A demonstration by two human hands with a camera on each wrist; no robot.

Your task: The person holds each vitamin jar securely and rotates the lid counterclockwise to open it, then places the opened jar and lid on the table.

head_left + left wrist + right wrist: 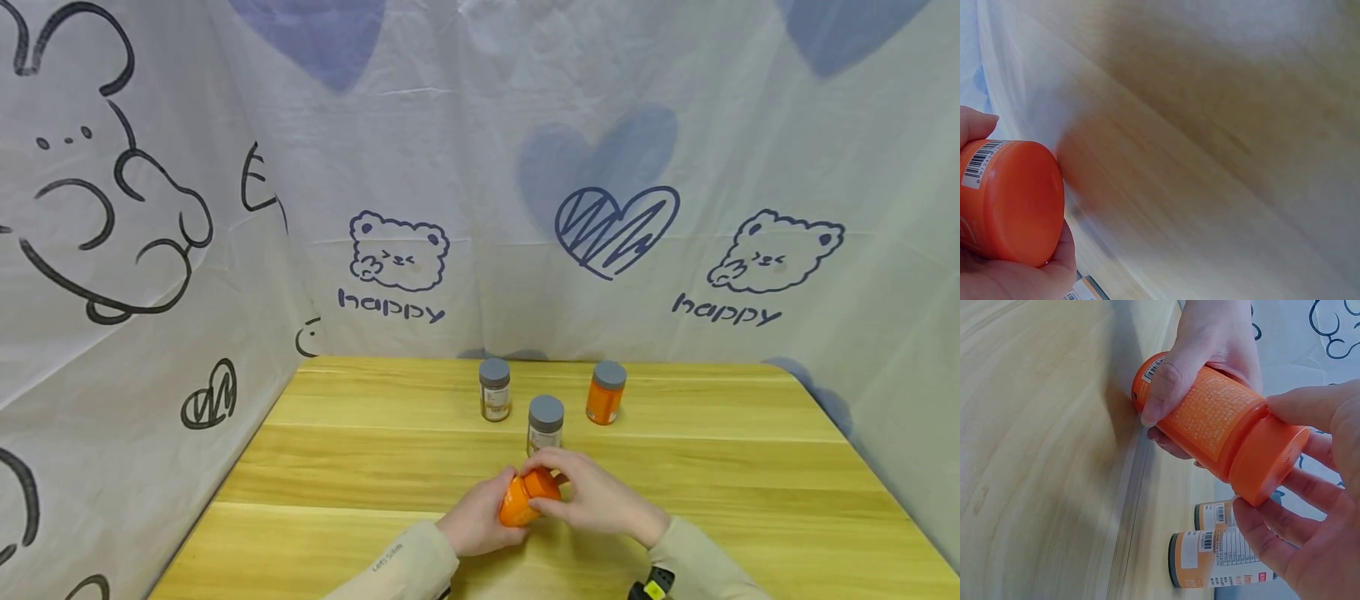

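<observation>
An orange bottle point(1210, 412) with an orange screw cap point(1266, 459) is held tilted above the wooden table. My left hand point(483, 517) wraps round the bottle's body, and its rounded base with a barcode label faces the left wrist view. The fingers and thumb of my right hand point(592, 496) grip the cap, which sits on the bottle's neck. Just beyond the hands stands a brown bottle with a grey lid point(546, 417), its lower part hidden by my right hand.
Farther back on the wooden table point(360, 442) are another brown bottle with a grey lid point(495, 392) and, to the right, an orange bottle with a grey lid point(606, 393). A patterned white cloth point(480, 167) hangs behind the table and along its sides.
</observation>
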